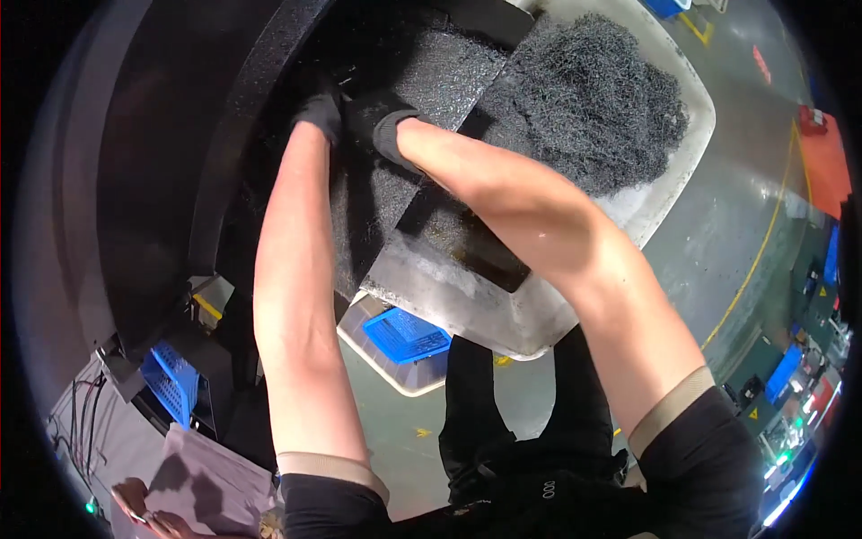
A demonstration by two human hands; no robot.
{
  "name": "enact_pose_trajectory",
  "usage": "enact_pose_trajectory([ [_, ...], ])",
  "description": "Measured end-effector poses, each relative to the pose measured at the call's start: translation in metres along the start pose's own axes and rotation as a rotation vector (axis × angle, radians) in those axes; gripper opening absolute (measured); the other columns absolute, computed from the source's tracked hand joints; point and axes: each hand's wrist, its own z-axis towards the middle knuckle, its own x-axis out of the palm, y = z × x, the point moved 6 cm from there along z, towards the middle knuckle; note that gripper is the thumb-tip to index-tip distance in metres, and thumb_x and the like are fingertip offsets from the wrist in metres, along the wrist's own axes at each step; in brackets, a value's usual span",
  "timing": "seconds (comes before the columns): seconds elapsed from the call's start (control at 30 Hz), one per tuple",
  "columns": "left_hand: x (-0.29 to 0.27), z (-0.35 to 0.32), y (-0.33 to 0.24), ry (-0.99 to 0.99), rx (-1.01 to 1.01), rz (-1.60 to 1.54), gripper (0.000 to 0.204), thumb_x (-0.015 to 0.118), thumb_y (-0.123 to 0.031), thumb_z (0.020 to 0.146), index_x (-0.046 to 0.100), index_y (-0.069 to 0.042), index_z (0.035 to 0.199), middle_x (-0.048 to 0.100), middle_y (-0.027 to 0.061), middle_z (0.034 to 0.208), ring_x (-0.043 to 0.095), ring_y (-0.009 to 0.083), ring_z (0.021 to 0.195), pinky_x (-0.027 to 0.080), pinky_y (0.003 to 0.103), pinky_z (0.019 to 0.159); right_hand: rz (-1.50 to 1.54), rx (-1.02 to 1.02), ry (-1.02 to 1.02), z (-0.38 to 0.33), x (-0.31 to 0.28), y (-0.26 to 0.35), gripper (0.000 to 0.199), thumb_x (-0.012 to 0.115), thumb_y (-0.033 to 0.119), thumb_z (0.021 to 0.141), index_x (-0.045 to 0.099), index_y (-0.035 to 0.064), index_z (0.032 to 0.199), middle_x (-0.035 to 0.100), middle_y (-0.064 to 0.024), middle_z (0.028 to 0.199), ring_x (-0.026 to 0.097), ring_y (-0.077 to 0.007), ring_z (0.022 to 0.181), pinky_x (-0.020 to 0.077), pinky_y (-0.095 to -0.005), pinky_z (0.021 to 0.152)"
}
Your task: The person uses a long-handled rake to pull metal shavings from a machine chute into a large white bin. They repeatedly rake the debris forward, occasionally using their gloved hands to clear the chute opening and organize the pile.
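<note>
Both my arms reach forward into a dark machine bay (171,135). My left hand (321,115), in a black glove, is in deep shadow by the bay's inner wall. Close beside it on the right is my right hand (377,121), also black-gloved, over a wet, speckled dark surface (449,76). The fingers of both hands merge with the dark background, so what they hold or touch cannot be made out. To the right of my right hand, a large pale tub (687,148) bears a big heap of fine, dark grey, tangled shavings (593,99).
Below the tub's near edge, a blue basket (409,335) sits in a pale bin (391,370). Another blue basket (173,382) stands at left, near cables (85,413). Another person's hands (148,512) show at lower left. An orange-red object (824,166) lies at far right.
</note>
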Motion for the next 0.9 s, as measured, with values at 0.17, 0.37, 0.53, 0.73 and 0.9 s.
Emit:
enact_pose_trajectory([
  [0.17, -0.010, 0.026, 0.077, -0.144, 0.157, 0.399, 0.060, 0.041, -0.040, 0.096, 0.030, -0.011, 0.147, 0.027, 0.0157, 0.152, 0.032, 0.0281, 0.137, 0.031, 0.035, 0.111, -0.392, -0.220, 0.192, -0.009, 0.050, 0.030, 0.041, 0.041, 0.039, 0.097, 0.064, 0.0102, 0.115, 0.069, -0.0142, 0.093, 0.066, -0.0262, 0.081, 0.0511, -0.0362, 0.072],
  [0.37, 0.011, -0.036, 0.050, 0.022, 0.043, 0.061, 0.049, 0.037, -0.036, 0.096, 0.048, -0.008, 0.135, 0.045, 0.0205, 0.139, 0.045, 0.0359, 0.126, 0.039, 0.041, 0.102, 0.291, 0.079, 0.202, -0.119, 0.048, -0.050, 0.035, 0.049, 0.033, 0.096, 0.065, 0.0027, 0.107, 0.068, -0.0136, 0.084, 0.060, -0.0167, 0.077, 0.0496, -0.0340, 0.076],
  [0.53, 0.060, -0.050, 0.000, -0.110, 0.069, 0.501, 0.035, 0.045, -0.022, 0.091, 0.064, -0.002, 0.113, 0.061, 0.0206, 0.118, 0.060, 0.0339, 0.108, 0.048, 0.040, 0.090, 1.658, 0.760, -0.038, -0.230, 0.046, -0.165, 0.021, 0.046, 0.018, 0.095, 0.061, 0.0069, 0.085, 0.064, -0.0082, 0.082, 0.062, -0.0199, 0.072, 0.0472, -0.0314, 0.060],
  [0.73, 0.073, -0.065, 0.020, -0.212, -0.032, 0.682, 0.033, 0.046, -0.025, 0.090, 0.068, -0.004, 0.103, 0.064, 0.0179, 0.112, 0.064, 0.0313, 0.099, 0.050, 0.039, 0.084, 0.883, 0.729, 0.233, -0.354, -0.056, -0.121, 0.020, 0.053, 0.010, 0.091, 0.061, 0.0014, 0.108, 0.060, 0.0001, 0.084, 0.043, -0.0047, 0.061, 0.0356, -0.0196, 0.054],
  [0.9, 0.076, -0.118, -0.071, 0.003, 0.026, 0.820, 0.033, 0.045, -0.024, 0.090, 0.068, -0.005, 0.102, 0.066, 0.0166, 0.104, 0.064, 0.0304, 0.098, 0.050, 0.038, 0.082, 0.532, 0.635, 0.261, -0.440, -0.107, -0.136, 0.022, 0.052, 0.008, 0.087, 0.063, 0.0043, 0.105, 0.059, -0.0048, 0.075, 0.056, -0.0110, 0.067, 0.0458, -0.0286, 0.061],
])
